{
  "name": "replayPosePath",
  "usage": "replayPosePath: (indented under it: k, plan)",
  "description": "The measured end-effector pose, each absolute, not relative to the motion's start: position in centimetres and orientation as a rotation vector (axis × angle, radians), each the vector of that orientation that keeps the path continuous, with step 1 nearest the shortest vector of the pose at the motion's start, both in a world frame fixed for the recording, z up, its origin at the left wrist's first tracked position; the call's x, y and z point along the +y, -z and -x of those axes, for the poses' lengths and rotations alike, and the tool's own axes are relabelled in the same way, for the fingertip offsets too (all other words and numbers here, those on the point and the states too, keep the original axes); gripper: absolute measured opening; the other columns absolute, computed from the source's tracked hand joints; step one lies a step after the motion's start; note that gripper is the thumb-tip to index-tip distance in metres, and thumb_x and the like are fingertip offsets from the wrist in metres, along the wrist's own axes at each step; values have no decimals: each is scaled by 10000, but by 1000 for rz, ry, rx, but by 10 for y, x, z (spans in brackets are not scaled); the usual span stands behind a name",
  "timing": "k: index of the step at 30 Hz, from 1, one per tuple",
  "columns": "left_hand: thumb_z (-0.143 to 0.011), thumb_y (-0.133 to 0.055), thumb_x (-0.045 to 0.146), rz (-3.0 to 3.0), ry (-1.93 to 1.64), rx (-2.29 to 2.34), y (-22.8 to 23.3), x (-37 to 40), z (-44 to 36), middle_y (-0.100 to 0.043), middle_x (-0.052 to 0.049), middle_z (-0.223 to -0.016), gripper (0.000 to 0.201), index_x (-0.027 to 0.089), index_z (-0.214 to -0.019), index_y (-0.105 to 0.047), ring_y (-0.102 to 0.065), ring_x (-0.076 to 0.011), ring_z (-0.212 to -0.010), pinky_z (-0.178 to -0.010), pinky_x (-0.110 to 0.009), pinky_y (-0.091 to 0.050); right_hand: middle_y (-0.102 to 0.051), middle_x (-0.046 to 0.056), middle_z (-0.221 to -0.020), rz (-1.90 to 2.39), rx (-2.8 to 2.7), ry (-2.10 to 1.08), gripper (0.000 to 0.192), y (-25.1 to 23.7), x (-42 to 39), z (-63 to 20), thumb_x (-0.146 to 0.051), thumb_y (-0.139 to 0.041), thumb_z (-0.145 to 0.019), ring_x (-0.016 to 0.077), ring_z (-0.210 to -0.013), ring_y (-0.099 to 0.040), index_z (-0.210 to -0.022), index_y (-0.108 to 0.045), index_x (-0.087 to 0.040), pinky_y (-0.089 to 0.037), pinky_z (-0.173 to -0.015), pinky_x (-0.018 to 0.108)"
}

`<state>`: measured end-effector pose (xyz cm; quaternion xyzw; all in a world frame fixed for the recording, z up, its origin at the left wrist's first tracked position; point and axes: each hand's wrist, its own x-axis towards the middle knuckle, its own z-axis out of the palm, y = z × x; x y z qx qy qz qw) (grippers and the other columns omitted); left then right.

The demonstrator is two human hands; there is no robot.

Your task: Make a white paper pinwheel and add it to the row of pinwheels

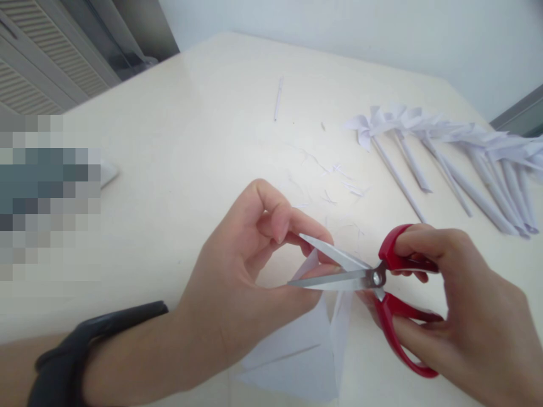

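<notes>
My left hand [263, 277] pinches a folded white sheet of paper [297, 356] between thumb and fingers, near its upper corner. The paper hangs below the hand, with a slit or crease line across it. In my right hand [470, 305] is a pair of scissors [376, 277] with red handles, my thumb and fingers through the loops. The blades are spread apart and point left, in front of my left fingertips and around the paper's upper corner. Whether the blades touch the paper, I cannot tell.
On the right lies a row of white paper pinwheels [441, 130] with rolled paper sticks. Thin paper scraps [356, 189] are scattered mid-table, and a small rolled stick [278, 99] lies farther back. A white wall borders the table [190, 113]. A blurred-out patch covers the left edge.
</notes>
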<state>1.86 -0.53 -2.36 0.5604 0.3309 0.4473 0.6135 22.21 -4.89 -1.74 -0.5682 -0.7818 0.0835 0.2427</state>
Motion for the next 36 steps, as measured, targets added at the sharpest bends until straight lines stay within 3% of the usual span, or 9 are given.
replayPosePath:
  k: [8,18,36]
  plan:
    - [-640,-569,-120,-1329,-1043,746,22,-5,-18,-627,77,-809,441,234,-752,-332,-583,-106,-749,-575,-226,-449,-551,1,-776,1556,-2144,-199,349,19,-49,-225,-272,-633,-655,148,-575,-540,-898,-383,-263,-426,-434,260]
    - [-638,-586,-99,-1347,-1018,752,22,-5,-17,-631,83,-791,444,237,-740,-313,-593,-104,-678,-517,-222,-449,-549,7,-809,1557,-2174,-177,339,19,-50,-226,-229,-584,-640,163,-603,-544,-910,-383,-267,-411,-439,263]
    - [-659,-584,-97,-1366,-1019,771,24,-5,-17,-634,72,-806,429,234,-759,-329,-594,-102,-731,-572,-212,-450,-568,-7,-782,1607,-2141,-197,317,16,-50,-226,-276,-619,-654,169,-567,-561,-887,-404,-282,-381,-410,265]
